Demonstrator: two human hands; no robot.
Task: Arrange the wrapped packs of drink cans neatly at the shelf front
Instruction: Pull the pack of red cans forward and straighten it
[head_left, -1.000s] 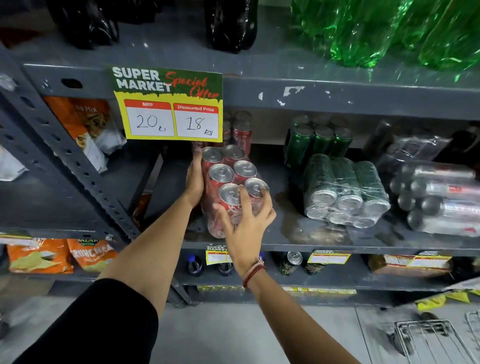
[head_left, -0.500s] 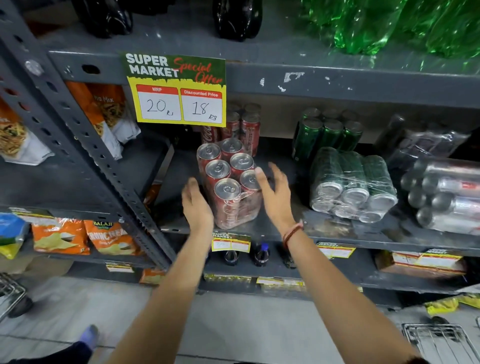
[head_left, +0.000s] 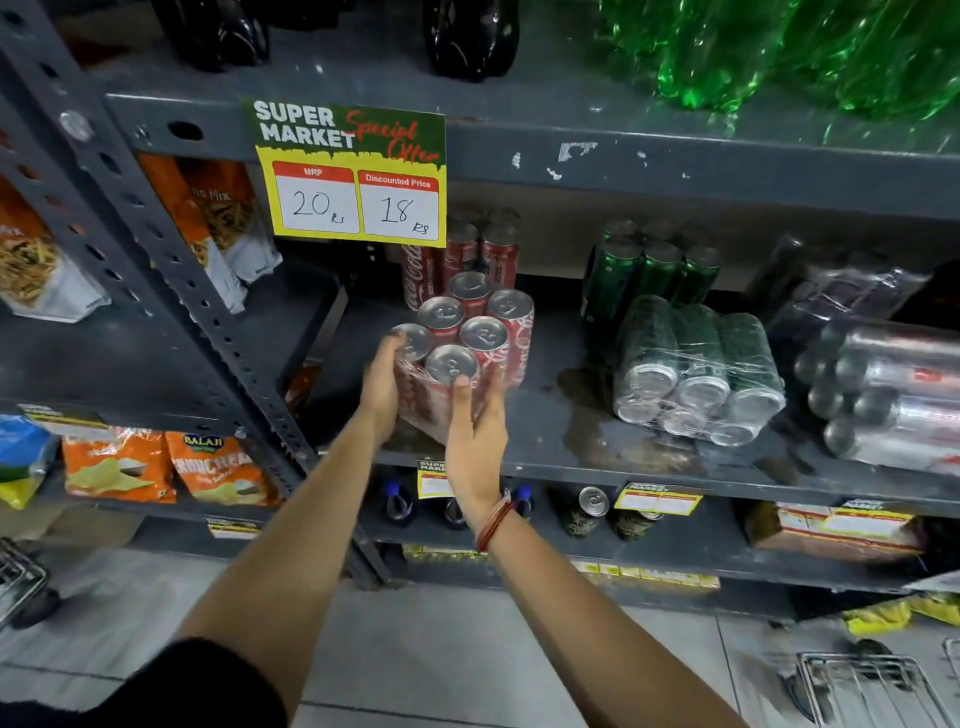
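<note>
A wrapped pack of red cola cans stands near the front of the grey shelf, tilted toward me with its silver tops showing. My left hand presses its left side. My right hand grips its front face, fingers up to the nearest can top. A wrapped pack of green cans lies on its side to the right. Further right lies a wrapped pack of silver cans. More red cans and green cans stand upright behind.
A special-offer price sign hangs from the shelf above. Dark and green bottles stand on the upper shelf. Snack bags fill the left rack. A wet stain marks the shelf between the packs. A wire basket sits on the floor.
My hands were apart on either side of the red pack; now both close on it, and the pack is turned and tilted toward me. The view has moved slightly.
</note>
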